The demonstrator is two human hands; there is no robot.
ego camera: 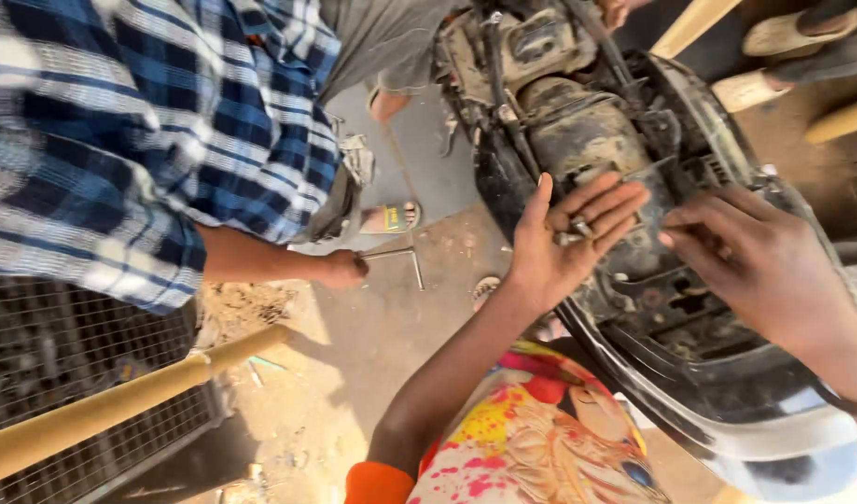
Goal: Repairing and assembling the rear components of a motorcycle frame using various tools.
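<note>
Over the opened scooter body point(624, 177), grimy and stripped of its panels, two hands meet. That frame looks heavy and rigid, not something anyone shifts by hand; its long axis runs from the top of the view down toward the lower right, where the glossy black cowl point(727, 392) curves away. Beside it a co-worker in a blue checked shirt point(148, 121) grips a T-handled wrench point(396, 257) low by the dusty ground.

Now the left hand point(564, 247): palm up and open, fingers spread, cupped flat against the machine's edge. Lying in it are small metal fasteners point(578, 229), bolts or screws I think, though they're too small to be sure. They'd be light, hard and quick to roll, best pinched by the shank between fingertip and thumb; which way they point I can't make out.

The right hand point(755, 261) hovers just beside, fingers loosely bent toward the palm, holding nothing I can see.
</note>
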